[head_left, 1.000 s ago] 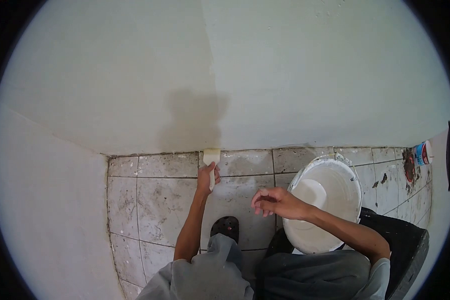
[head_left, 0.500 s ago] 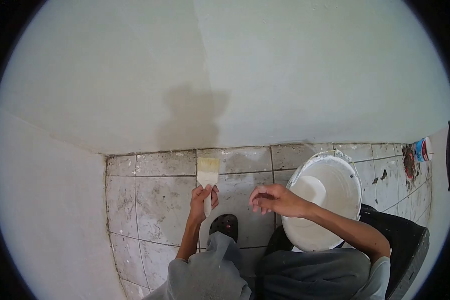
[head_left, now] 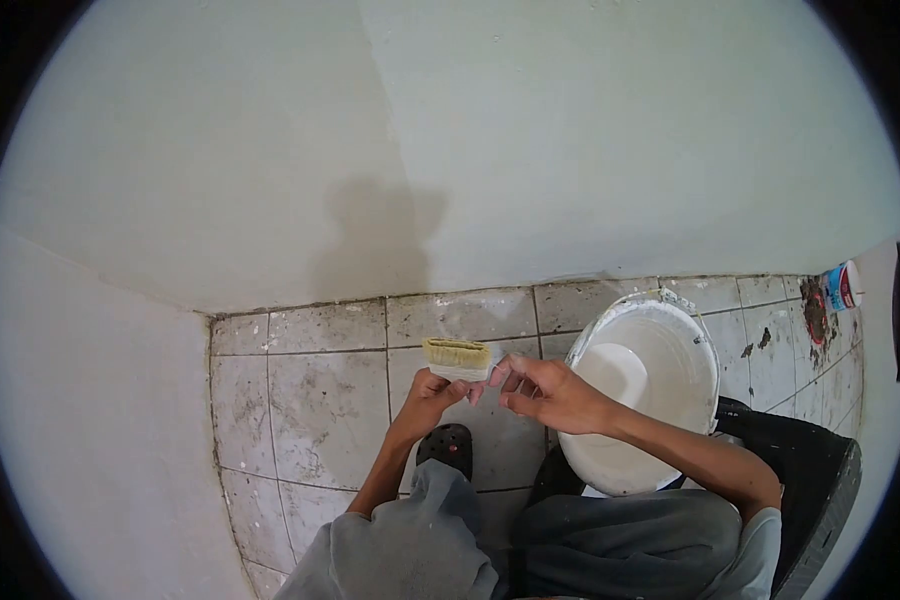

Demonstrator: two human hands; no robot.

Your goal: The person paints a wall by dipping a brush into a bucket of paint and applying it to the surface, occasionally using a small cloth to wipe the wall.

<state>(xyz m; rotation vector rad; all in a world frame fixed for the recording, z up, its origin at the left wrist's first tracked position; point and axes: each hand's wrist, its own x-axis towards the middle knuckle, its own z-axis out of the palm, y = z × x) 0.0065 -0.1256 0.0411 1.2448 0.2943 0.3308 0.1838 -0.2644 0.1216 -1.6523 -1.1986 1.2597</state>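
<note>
My left hand (head_left: 429, 406) is closed on a wide paintbrush (head_left: 459, 370), its thumb lying along the pale ferrule. The yellowish bristles face up toward me, showing a dark gap along the middle of their ends. My right hand (head_left: 550, 391) is beside the brush, fingers bent and apart from the thumb, with the fingertips right at the brush's right edge. Under my right forearm stands a white bucket (head_left: 711, 375), its rim smeared with paint. Inside the bucket is white paint (head_left: 616, 372).
A pale wall (head_left: 570, 150) rises ahead, and another stands at left. Paint-spattered tiles (head_left: 320, 400) cover the floor. A small blue, white and red tub (head_left: 842, 286) lies at far right. Beside my leg is a black object (head_left: 800, 470). A dark clog (head_left: 445, 450) shows below my left hand.
My left hand has moved slightly right and up, tilting the brush so its bristle ends face me. My right hand now meets the brush's edge.
</note>
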